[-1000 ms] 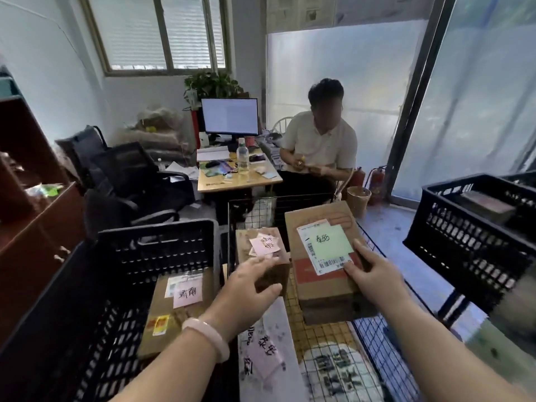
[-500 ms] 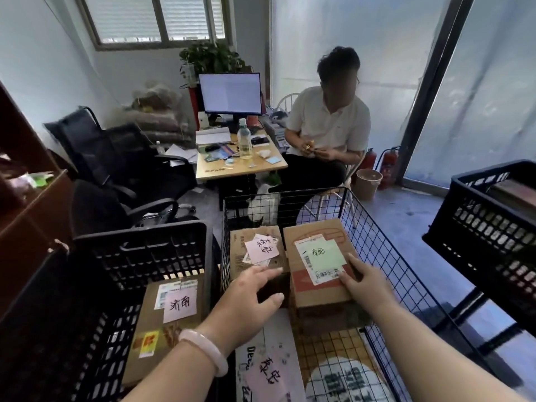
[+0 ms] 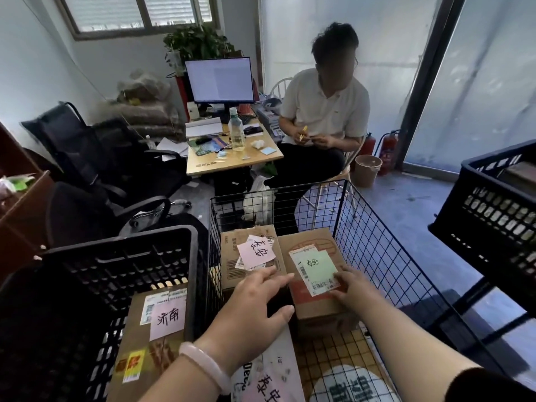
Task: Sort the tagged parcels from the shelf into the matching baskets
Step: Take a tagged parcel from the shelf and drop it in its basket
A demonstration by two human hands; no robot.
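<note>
"Three containers, left to right. What's in the first?"

"The black plastic crate (image 3: pixel 116 256) on the left holds a flat brown parcel (image 3: pixel 139 352) with a pink handwritten tag (image 3: pixel 168 317) on top."

"And the middle one?"

"A wire basket (image 3: pixel 377 242). Two cartons stand side by side at its far end, touching or very nearly so. The left carton (image 3: pixel 232 268) carries a pink tag (image 3: pixel 256 252). The right carton (image 3: pixel 316 309) carries a green tag (image 3: pixel 316 266) stuck over its shipping label. A white parcel (image 3: pixel 278 361) with a pink tag of its own lies nearer, partly under the left arm."

"The hands?"

"The left hand (image 3: pixel 249 309), with a pale bracelet (image 3: pixel 203 364) at the wrist, is spread wide, fingers straight. Its fingertips reach the seam between the two cartons, and it holds nothing. The right hand (image 3: pixel 353 285) lies on the near right part of the green-tagged carton's top, its fingers (image 3: pixel 343 278) laid fairly flat against the label's edge. I cannot see its thumb."

"Further right?"

"A second black crate (image 3: pixel 493 227), raised and standing well apart from the basket, with something flat and brown inside."
</note>
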